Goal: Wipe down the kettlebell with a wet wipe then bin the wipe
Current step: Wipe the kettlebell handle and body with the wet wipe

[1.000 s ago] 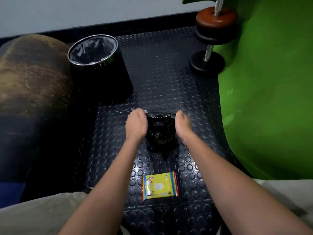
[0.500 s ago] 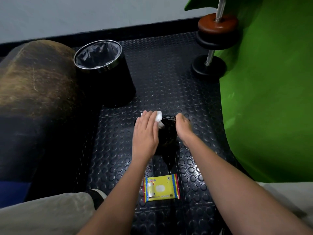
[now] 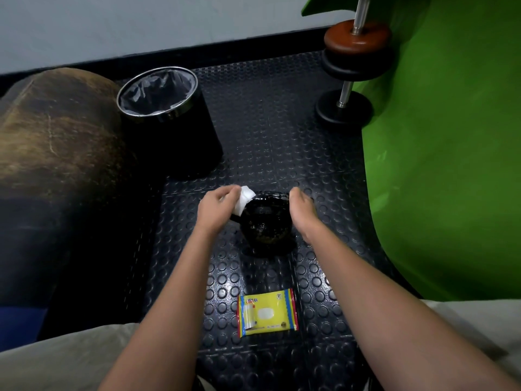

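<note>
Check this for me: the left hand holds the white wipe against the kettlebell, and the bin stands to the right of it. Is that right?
Not quite. The head view shows the bin standing to the left of the kettlebell, further back. The rest holds: the left hand holds the white wipe against it.

Two bare forearms reach forward and down from the bottom of the frame, converging toward the middle of the view. The left hand [image 3: 215, 206] is seen from the back, knuckles up, its fingers curled and pinching a white wet wipe [image 3: 244, 199] that sticks out to the right of the fingertips. The right hand [image 3: 303, 206] sits level with it and well apart, also back to the camera, its fingers bent down and out of sight, so its grip cannot be judged. Both wrists are held nearly straight.
</note>
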